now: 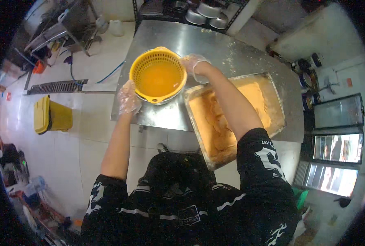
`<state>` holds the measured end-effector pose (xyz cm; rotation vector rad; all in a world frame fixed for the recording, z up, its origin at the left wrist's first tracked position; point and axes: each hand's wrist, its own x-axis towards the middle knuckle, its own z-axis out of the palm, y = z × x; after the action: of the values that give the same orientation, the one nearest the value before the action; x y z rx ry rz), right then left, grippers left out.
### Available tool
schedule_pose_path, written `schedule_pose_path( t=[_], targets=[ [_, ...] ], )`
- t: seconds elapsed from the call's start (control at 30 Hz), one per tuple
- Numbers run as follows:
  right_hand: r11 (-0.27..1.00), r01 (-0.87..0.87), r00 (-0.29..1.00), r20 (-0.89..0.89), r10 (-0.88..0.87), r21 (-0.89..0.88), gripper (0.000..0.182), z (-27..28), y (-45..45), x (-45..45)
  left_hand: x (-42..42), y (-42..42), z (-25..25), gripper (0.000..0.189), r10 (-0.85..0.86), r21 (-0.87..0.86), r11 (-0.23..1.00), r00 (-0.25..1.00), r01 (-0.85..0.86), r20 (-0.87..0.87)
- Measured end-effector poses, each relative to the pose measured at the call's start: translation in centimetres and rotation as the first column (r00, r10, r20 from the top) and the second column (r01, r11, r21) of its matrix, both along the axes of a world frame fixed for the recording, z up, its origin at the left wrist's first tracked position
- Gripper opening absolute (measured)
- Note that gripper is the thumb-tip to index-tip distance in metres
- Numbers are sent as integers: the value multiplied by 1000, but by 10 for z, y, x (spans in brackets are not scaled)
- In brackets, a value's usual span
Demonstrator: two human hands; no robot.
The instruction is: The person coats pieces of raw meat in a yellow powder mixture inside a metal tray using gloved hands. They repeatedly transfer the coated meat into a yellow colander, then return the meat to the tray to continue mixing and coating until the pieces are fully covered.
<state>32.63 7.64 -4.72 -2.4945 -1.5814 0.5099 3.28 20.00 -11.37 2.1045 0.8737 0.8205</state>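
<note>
A yellow plastic colander (134, 70) sits nested in a round metal bowl (170, 99), whose rim shows beneath it. Orange-yellow liquid (159, 78) fills its lower part. My left hand (129, 99), in a clear disposable glove, grips the near left side of the colander. At its right side my right hand (195, 64), gloved the same way, holds the rim; the fingertips are partly hidden. Under my right forearm lies a large rectangular metal tray (276, 92) of orange-yellow crumbs or powder (208, 123), heaped unevenly. The tray's near corner juts past the table edge.
The stainless steel table (182, 40) carries scattered pale crumbs (230, 57). Metal pots (208, 12) stand on a rack beyond it. A yellow lidded bin (54, 113) is on the floor at left, near a drain grate (58, 87) and a blue hose (110, 73).
</note>
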Motion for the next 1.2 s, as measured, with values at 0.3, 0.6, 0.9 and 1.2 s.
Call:
schedule_pose_path(
  t=[0.3,0.6,0.9,1.2],
  targets=[
    [916,383,917,-74,-393,-117,37,84,-184,3,0,-15,90,29,147,-61,987,987,-150,-60],
    [854,472,881,83,-466,-219,57,-21,-204,-37,135,-161,106,44,-627,-5,465,325,885,-708],
    [933,341,940,65,-336,-113,39,29,-260,31,193,-226,34,68,-594,-76,516,293,853,-750],
    [963,266,957,112,-268,27,42,132,-238,11,186,-195,54,55,-532,-204,361,21,910,-847]
  ],
)
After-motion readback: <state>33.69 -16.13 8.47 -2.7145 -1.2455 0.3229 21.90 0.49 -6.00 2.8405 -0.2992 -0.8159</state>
